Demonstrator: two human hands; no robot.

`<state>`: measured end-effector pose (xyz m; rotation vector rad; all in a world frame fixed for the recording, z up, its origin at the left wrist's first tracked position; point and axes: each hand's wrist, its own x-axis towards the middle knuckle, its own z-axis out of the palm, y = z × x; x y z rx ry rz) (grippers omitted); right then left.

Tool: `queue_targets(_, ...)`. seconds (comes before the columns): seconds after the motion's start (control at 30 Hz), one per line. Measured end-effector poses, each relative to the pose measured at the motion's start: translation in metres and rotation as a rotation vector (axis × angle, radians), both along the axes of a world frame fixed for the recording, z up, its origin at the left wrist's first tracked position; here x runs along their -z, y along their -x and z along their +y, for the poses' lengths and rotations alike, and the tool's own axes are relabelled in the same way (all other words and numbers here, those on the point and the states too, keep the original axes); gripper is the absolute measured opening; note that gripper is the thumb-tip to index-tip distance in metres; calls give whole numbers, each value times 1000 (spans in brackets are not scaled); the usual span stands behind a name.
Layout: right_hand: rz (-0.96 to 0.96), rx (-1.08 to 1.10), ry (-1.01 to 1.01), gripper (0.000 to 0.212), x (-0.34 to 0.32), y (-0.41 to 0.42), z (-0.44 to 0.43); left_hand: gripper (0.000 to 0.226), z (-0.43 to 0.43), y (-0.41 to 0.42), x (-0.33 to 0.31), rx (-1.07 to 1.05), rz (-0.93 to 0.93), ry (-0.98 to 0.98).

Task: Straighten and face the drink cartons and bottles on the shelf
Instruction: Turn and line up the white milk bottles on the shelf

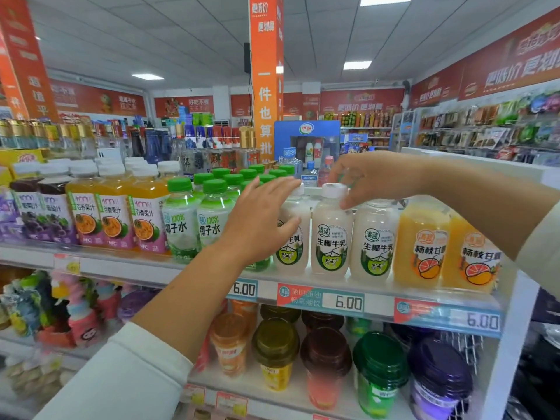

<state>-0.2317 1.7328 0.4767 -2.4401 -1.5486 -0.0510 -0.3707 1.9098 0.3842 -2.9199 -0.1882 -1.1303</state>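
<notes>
Left hand: the left hand (260,219) reaches in from 7 o'clock on a white-sleeved arm; its fingers lie nearly straight and close together, with the thumb spread; the thumb tip rests on the front of the left milk bottle (292,250); the fingers cross in front of that bottle's neck and cap; the hand is loose and unclenched, touching rather than clasping; it is slightly blurred.
Right hand: the right hand (374,177) comes in from 3 o'clock; its fingers curl down over the white cap of the middle milk bottle (331,237); the thumb presses just under the cap on the bottle's 2 o'clock side; it grasps that bottle by the top.
Milk bottles: three white bottles with green cow labels stand upright at the front edge of the shelf (127,268); the right milk bottle (375,241) stands just beside the middle one at its 3 o'clock; both labels face forward; the left one's label is partly hidden by the left hand.
Neighbours at 3 o'clock: two orange drink bottles (424,247) stand side by side and close the row.
Neighbours at 9 o'clock: green-capped coconut water bottles (181,219); then passion-fruit juice bottles (112,216); then grape juice bottles (45,213); all upright, labels forward.
Lower shelf: lidded drink cups (275,353) stand at 6 o'clock, beneath the price tags (348,302).
</notes>
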Motion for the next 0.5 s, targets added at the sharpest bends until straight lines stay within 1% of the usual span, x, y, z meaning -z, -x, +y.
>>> queue_targets(0.1,-45,48,91,52,-5,-3,-22,63,1,0,0,-1,4,1)
queue_targets(0.17,-56,73,87,50,-3,-6,-31,63,1,-1,1,1,0,8)
queue_targets(0.3,6,61,-50,36,5,-7,-38,62,-1,1,-3,3,27,27)
queue_targets(0.43,-19,47,-176,35,-6,8,-53,65,0,6,-12,8,84,50)
queue_targets(0.5,-25,28,-265,36,-15,20,-61,72,-5,10,-12,31,41,70)
